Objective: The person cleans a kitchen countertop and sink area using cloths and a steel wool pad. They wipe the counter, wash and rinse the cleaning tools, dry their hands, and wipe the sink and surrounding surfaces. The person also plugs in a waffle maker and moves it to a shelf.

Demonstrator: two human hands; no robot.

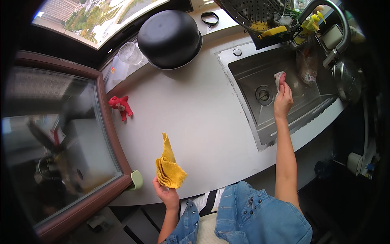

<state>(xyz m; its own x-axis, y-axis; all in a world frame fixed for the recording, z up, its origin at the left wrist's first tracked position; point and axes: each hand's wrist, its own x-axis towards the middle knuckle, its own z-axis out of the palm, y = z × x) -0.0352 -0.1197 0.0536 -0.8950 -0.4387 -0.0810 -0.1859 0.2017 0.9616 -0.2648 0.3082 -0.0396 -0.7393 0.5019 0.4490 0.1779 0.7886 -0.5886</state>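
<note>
My left hand (pixel 166 195) grips a bunched yellow cloth (pixel 171 170) above the front edge of the white countertop (pixel 210 128). One corner of the cloth sticks out away from me. Over the stainless steel sink (pixel 243 91), my right hand (pixel 283 99) holds a small pink and whitish cloth or sponge (pixel 280 80); its exact kind is hard to tell. The sink drain (pixel 264 95) lies just left of that hand. A clear plastic bag with something inside (pixel 307 65) rests in the sink's far right part.
A black pot (pixel 169 38) stands upside down by the window, beside a clear cup (pixel 130 53). A red bear figurine (pixel 121 106) lies near the open brown-framed window sash (pixel 112 134). A curved faucet (pixel 344 33) and a dish rack (pixel 259 18) with a yellow sponge (pixel 274 31) border the sink.
</note>
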